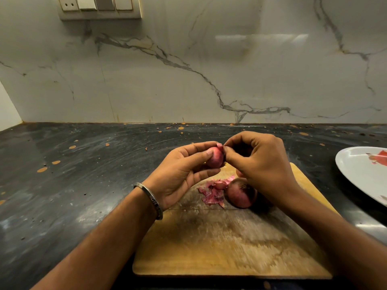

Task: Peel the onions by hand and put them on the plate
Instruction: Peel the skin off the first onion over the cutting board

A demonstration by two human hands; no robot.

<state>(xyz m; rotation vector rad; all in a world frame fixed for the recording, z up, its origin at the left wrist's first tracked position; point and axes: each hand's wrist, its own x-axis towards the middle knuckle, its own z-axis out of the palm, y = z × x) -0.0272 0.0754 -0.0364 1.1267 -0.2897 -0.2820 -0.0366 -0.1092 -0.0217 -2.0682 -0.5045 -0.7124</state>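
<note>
A second onion (240, 193) lies on a wooden board (230, 243) beside a heap of pink peels (213, 190), the right forearm crossing just above it. A white plate (356, 172) with a red motif sits well apart at the right edge of the view. Above the board, the left hand (180, 174) cups a small onion (215, 156), pink and glossy, fingers curled round it; the right hand (257, 160) pinches a flap of skin (219, 145) at its top. A metal bangle (150, 200) circles the left wrist. The dark counter (73, 185) is speckled with orange spots; behind it rises a veined marble wall (188, 70) with a switch panel (100, 7).
</note>
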